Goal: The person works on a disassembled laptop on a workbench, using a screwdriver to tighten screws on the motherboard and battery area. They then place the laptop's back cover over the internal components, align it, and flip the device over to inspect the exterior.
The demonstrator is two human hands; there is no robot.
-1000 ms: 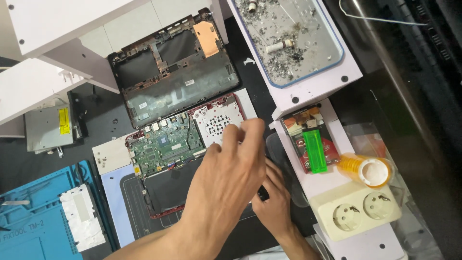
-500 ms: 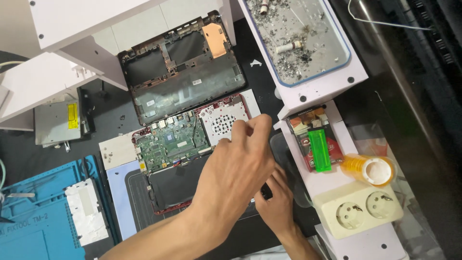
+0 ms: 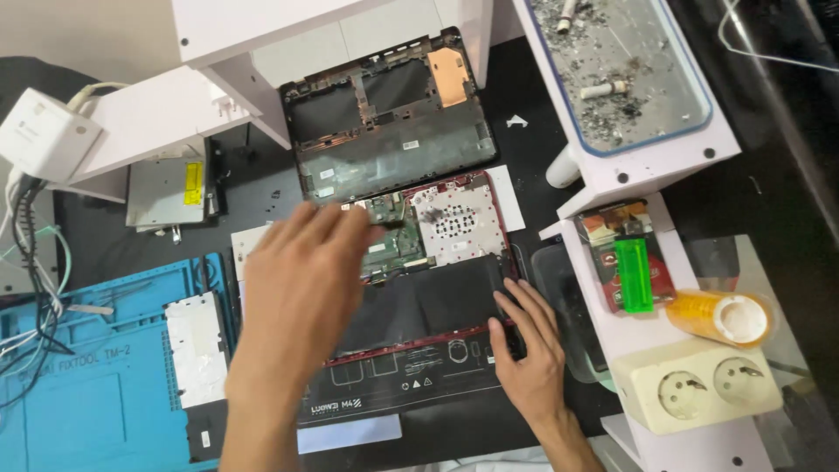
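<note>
1. Left hand (image 3: 301, 288) centre-left of frame, palm down, fingers spread flat over the left part of the opened laptop base (image 3: 419, 280); fingertips reach the green motherboard (image 3: 393, 245); grips nothing that I can see
2. Right hand (image 3: 529, 350) lower centre-right, fingers loosely extended, resting on the right edge of the laptop base beside the black battery (image 3: 437, 301); not pinching anything visible
3. Laptop base sits mid-frame on a black work mat (image 3: 393, 393), red-rimmed, with a perforated silver shield plate (image 3: 459, 223) at its upper right
4. Removed bottom cover (image 3: 389, 118) lies just above it, inside facing up, copper patch at its top right
5. Blue repair mat (image 3: 96, 385) lower left, a silver metal plate (image 3: 197, 345) on its right side
6. White charger brick (image 3: 44, 135) with cables upper left
7. Right side: green lighter (image 3: 634, 275) on a red pack, yellow tape roll (image 3: 721, 316), cream double socket (image 3: 699, 385)
8. Tray of ash and cigarette butts (image 3: 620, 70) upper right
</note>
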